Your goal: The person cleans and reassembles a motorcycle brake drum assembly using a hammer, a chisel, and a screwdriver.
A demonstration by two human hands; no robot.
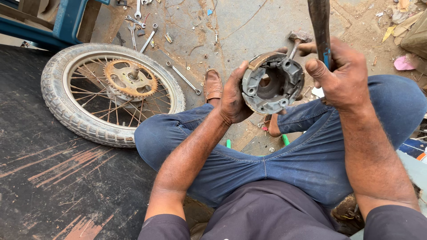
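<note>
**Two hands on a worn brake plate**

Two hands were busy above the person's lap. The left hand (233,95) was closed around the rim of a round grey cast-metal brake plate with curved shoes (272,83), thumb on the near edge and fingers behind it, holding it upright with its open face turned toward the camera. The right hand (342,75) was wrapped tight around a dark, long tool handle with a blue band (321,31), which rose out of the top of the picture; its working end could not be seen.

The brake plate was held in the air between the knees, just above the blue trousers, well clear of the ground. It looked like a solid casting: stiff, fairly heavy for its size, and unlikely to flex. Dust and probable grease on the surface suggested a slippery grip, so the thick outer rim, where the left hand already sat, seemed the safest place to hold; the springs and shoes inside looked easier to dislodge.

Its face showed a dark central hole, raised bosses near the edge, a small coil spring at the right, and a rust-brown lining strip along the top shoe.

On the ground to the left lay a spoked motorcycle wheel with a rusty sprocket and knobbly tyre (111,93). Several steel spanners (183,78) lay scattered on the dusty concrete floor (240,26) beyond it, and a brown leather shoe (213,84) showed beside the left hand.
</note>
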